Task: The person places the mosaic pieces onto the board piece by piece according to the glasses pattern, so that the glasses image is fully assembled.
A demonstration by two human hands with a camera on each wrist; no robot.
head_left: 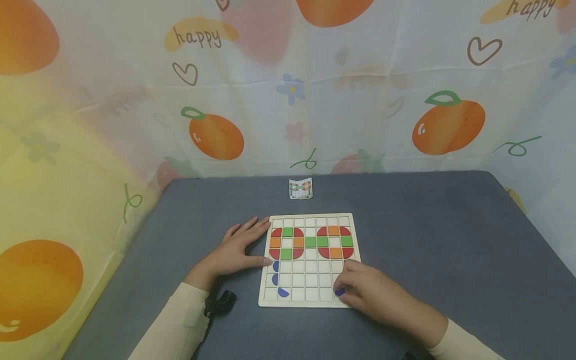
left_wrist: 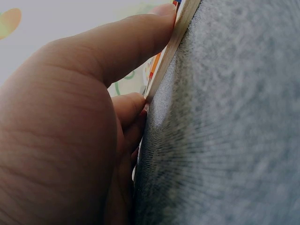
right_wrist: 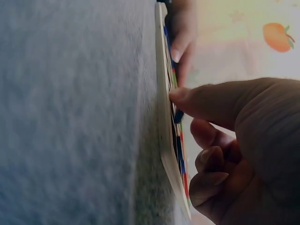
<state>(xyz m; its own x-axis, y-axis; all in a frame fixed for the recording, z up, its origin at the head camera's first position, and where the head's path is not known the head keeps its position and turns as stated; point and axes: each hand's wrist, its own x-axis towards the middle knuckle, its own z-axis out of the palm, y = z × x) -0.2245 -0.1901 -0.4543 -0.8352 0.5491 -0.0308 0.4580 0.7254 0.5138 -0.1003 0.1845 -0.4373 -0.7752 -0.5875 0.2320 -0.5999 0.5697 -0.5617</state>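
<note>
A square pale wooden grid board (head_left: 310, 303) lies on the table, with red, orange and green pieces forming two ring shapes joined by green squares. Down its left column sit blue rounded pieces (head_left: 275, 279), and another blue piece (head_left: 283, 292) lies tilted near the bottom left. My left hand (head_left: 234, 252) rests at the board's left edge, fingers spread, its thumb on the rim. Over the lower right corner, my right hand (head_left: 375, 292) pinches a blue rounded piece (right_wrist: 178, 116) between thumb and index finger, close over the board. Its other fingers are curled and hide the cells beneath.
A small card (head_left: 300, 189) with a matching coloured pattern lies behind the board, near the back of the grey table (head_left: 427, 225). Behind the table hangs a fruit-printed curtain (head_left: 342, 100). A black wrist strap (head_left: 220, 303) is on the left forearm.
</note>
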